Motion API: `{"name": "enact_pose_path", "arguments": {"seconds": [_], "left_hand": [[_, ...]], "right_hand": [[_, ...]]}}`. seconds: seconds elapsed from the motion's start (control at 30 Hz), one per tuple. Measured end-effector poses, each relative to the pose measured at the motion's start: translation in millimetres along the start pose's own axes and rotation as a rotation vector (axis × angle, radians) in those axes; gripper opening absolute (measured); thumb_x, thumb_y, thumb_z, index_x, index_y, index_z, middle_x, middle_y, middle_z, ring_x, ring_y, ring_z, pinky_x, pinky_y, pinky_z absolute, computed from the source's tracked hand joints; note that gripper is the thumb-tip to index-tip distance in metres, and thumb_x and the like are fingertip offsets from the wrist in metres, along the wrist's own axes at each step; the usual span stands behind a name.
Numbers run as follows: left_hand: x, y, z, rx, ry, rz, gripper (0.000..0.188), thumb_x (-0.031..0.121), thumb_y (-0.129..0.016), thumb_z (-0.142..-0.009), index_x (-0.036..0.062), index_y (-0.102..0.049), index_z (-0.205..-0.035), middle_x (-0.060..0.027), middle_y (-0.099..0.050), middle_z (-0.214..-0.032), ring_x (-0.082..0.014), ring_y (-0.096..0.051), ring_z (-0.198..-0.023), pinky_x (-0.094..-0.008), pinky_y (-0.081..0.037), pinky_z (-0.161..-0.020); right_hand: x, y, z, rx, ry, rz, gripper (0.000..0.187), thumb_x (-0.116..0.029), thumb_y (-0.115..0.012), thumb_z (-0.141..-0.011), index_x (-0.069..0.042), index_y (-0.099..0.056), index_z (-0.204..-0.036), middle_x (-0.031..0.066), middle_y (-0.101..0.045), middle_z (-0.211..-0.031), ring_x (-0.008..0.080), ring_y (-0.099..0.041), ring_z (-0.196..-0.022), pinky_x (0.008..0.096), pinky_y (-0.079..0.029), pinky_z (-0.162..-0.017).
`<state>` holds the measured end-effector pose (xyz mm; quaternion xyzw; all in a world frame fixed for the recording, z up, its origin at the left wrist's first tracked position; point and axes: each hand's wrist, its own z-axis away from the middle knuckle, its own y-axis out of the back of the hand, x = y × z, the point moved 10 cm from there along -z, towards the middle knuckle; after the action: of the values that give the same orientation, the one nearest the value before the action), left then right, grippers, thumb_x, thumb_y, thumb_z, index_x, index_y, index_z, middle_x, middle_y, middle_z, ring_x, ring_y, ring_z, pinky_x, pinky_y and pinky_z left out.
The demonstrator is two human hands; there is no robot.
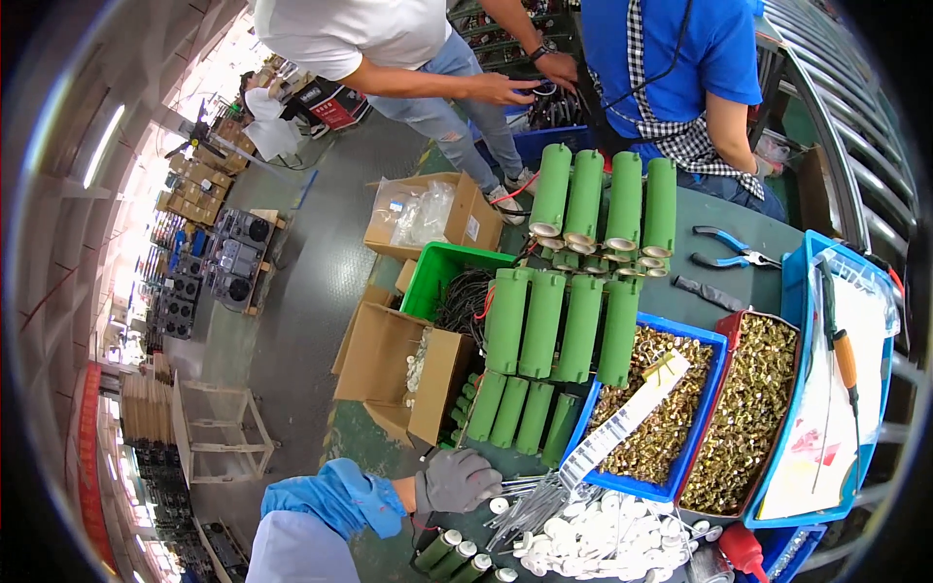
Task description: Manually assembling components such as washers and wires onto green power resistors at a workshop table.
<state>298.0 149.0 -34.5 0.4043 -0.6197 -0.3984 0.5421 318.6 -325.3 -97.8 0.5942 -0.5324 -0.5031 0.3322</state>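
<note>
My left hand (pixel 459 481), in a grey glove below a blue sleeve, reaches in from the lower left. Its fingers are curled beside the ends of thin metal rods (pixel 530 500); what they hold, if anything, is hidden. Right of the rods lies a heap of white round washers (pixel 603 539). Just beyond the hand stand rows of green ribbed tubes (pixel 525 321), stacked in layers. Nearer me, several green tubes with white ends (pixel 457 559) lie beside the washers. My right hand is out of view.
A blue bin (pixel 714 389) and a dark red bin (pixel 792 389) hold brass-coloured fittings. Blue-handled pliers (pixel 729 255) lie beyond; a screwdriver (pixel 844 360) rests on a blue tray (pixel 792 282). Cardboard boxes (pixel 442 379) and a green crate (pixel 428 277) stand left. Two co-workers (pixel 389 39) (pixel 671 58) are across.
</note>
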Motion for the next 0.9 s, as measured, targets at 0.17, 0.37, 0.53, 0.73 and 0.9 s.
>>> {"name": "enact_pose_path", "arguments": {"seconds": [0.17, 0.37, 0.53, 0.73, 0.9], "left_hand": [[4.3, 2.3, -1.9, 0.013, -0.023, -0.016, 0.018, 0.031, -0.072, -0.078, 0.016, -0.067, -0.087, -0.0023, -0.056, -0.077, -0.0213, -0.059, -0.066, -0.0366, -0.048, -0.056], [4.8, -5.6, 0.1, -0.03, -0.013, -0.027, 0.016, 0.03, -0.07, -0.08, 0.015, -0.068, -0.087, -0.0025, -0.058, -0.078, -0.0214, -0.06, -0.07, -0.0373, -0.049, -0.06], [6.6, -9.7, 1.4, -0.066, -0.036, -0.041, 0.015, 0.029, -0.069, -0.081, 0.0144, -0.067, -0.086, -0.0023, -0.06, -0.08, -0.0207, -0.06, -0.073, -0.0362, -0.05, -0.063], [9.5, -4.3, -3.3, -0.017, -0.04, -0.082, 0.015, 0.029, -0.069, -0.081, 0.0143, -0.067, -0.085, -0.0013, -0.059, -0.079, -0.0199, -0.059, -0.073, -0.0356, -0.049, -0.064], [11.6, -3.7, -2.7, -0.005, -0.041, -0.076, 0.014, 0.027, -0.07, -0.081, 0.0131, -0.066, -0.086, -0.0025, -0.059, -0.078, -0.0213, -0.059, -0.073, -0.0365, -0.049, -0.061]], "right_hand": [[0.0, -3.9, 0.7, -0.013, -0.016, -0.032, 0.022, -0.019, -0.05, -0.098, -0.002, -0.06, -0.108, 0.0185, -0.063, -0.098, 0.0378, -0.058, -0.086, 0.0484, -0.047, -0.076], [1.7, -7.7, -2.1, -0.028, -0.024, -0.06, 0.022, -0.019, -0.05, -0.097, -0.003, -0.06, -0.108, 0.0179, -0.063, -0.098, 0.0376, -0.057, -0.087, 0.0486, -0.047, -0.077], [5.8, -3.4, 1.1, -0.059, -0.024, -0.063, 0.021, -0.018, -0.051, -0.097, -0.003, -0.06, -0.109, 0.0174, -0.063, -0.099, 0.0374, -0.057, -0.087, 0.0488, -0.046, -0.077], [5.3, 2.9, 3.5, -0.082, -0.031, -0.074, 0.021, -0.017, -0.051, -0.097, -0.004, -0.06, -0.11, 0.0169, -0.063, -0.1, 0.0372, -0.056, -0.088, 0.049, -0.046, -0.078], [1.2, 6.7, -1.6, -0.081, -0.03, -0.1, 0.021, -0.017, -0.051, -0.097, -0.005, -0.06, -0.111, 0.0164, -0.063, -0.1, 0.037, -0.056, -0.089, 0.0491, -0.045, -0.078]]}}
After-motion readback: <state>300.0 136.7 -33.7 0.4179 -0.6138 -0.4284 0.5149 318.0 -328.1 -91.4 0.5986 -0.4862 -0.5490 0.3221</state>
